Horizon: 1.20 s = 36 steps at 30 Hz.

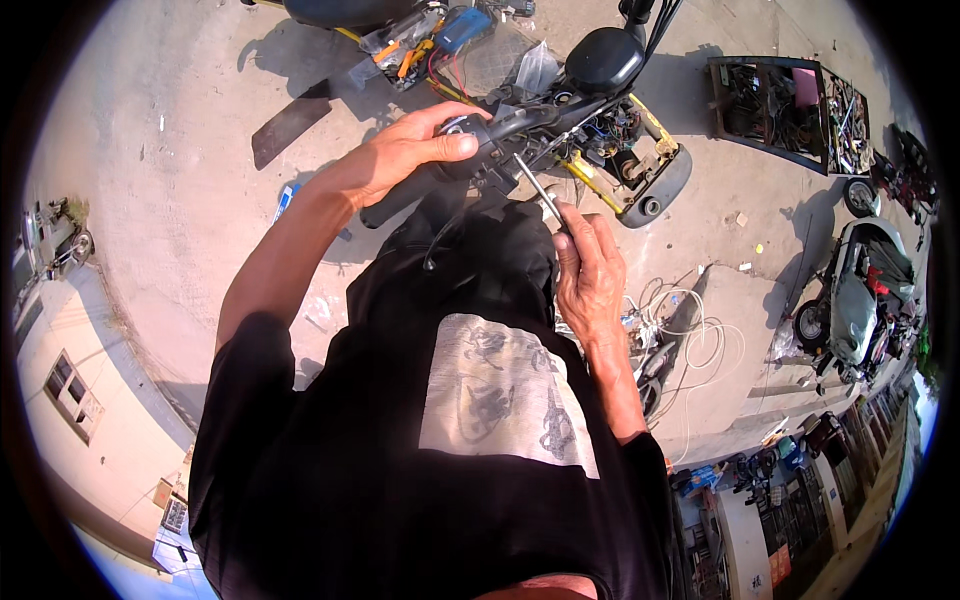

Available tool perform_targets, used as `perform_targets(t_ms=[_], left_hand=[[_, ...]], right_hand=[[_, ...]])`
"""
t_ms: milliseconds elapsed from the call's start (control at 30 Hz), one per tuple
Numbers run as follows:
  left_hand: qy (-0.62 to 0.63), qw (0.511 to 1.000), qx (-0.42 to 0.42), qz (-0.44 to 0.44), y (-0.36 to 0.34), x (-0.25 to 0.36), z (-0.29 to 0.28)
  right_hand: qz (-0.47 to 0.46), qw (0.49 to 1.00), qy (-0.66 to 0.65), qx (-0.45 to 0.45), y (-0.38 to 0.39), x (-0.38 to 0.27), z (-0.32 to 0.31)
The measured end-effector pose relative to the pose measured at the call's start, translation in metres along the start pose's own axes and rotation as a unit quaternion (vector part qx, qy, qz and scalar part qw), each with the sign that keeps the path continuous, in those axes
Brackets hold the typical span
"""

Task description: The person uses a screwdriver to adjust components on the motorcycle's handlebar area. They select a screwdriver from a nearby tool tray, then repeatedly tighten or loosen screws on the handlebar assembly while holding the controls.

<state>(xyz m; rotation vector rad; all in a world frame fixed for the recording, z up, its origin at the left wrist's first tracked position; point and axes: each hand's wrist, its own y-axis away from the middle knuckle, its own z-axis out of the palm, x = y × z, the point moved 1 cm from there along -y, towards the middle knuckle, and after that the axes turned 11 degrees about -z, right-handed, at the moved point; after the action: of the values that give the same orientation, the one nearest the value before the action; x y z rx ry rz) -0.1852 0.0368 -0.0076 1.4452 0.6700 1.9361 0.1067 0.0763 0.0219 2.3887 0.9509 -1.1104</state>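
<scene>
My left hand (pixel 405 158) is wrapped round a black switch housing (pixel 487 155) beside the handlebar grip (pixel 405 197), its thumb and fingers on top. In my right hand (pixel 592 270) is a screwdriver (pixel 538 187) with a thin metal shaft, gripped between thumb and fingers. Its tip points up and left at the housing; whether it touches cannot be made out. A black lever (pixel 430 262) hangs down below the grip. The handlebar (pixel 530 120) runs right toward a round-edged black mirror (pixel 605 60). Under it are loose wires (pixel 600 135) and a yellow frame tube (pixel 590 178).
A partly stripped vehicle with a blue box (pixel 462 30) and orange-handled tools stands ahead. Right of it lies an open metal tray (pixel 722 100) of parts. Coiled pale cable (pixel 705 335) lies on the ground at right, a grey scooter (pixel 862 300) beyond. A dark panel (pixel 290 125) lies left.
</scene>
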Motion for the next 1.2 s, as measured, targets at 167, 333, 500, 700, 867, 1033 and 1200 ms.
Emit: perform_targets(t_ms=[167,333,500,700,867,1033,1200], left_hand=[[-0.016,0.998,0.058,0.005,-0.003,-0.009,0.006],[0.003,0.999,0.048,-0.008,0.004,0.008,0.014],[0.019,0.999,0.042,-0.021,0.004,0.010,0.013],[0.034,0.997,0.048,-0.052,0.005,0.010,0.011],[0.016,0.996,0.065,-0.051,0.006,0.009,0.010],[0.017,0.997,0.057,-0.050,0.005,0.011,0.009],[0.025,0.997,0.056,-0.056,0.006,0.012,0.011]], right_hand=[[-0.001,1.000,-0.006,0.030,0.010,-0.003,0.019],[-0.023,0.997,-0.015,0.068,0.007,0.002,0.032],[-0.017,0.994,-0.063,0.083,0.008,0.008,0.041],[0.008,0.985,-0.154,0.078,0.011,0.008,0.044],[0.126,0.922,-0.363,0.042,0.016,0.014,0.054],[0.096,0.931,-0.345,0.066,0.017,0.013,0.060],[0.023,0.959,-0.266,0.100,0.014,0.013,0.062]])
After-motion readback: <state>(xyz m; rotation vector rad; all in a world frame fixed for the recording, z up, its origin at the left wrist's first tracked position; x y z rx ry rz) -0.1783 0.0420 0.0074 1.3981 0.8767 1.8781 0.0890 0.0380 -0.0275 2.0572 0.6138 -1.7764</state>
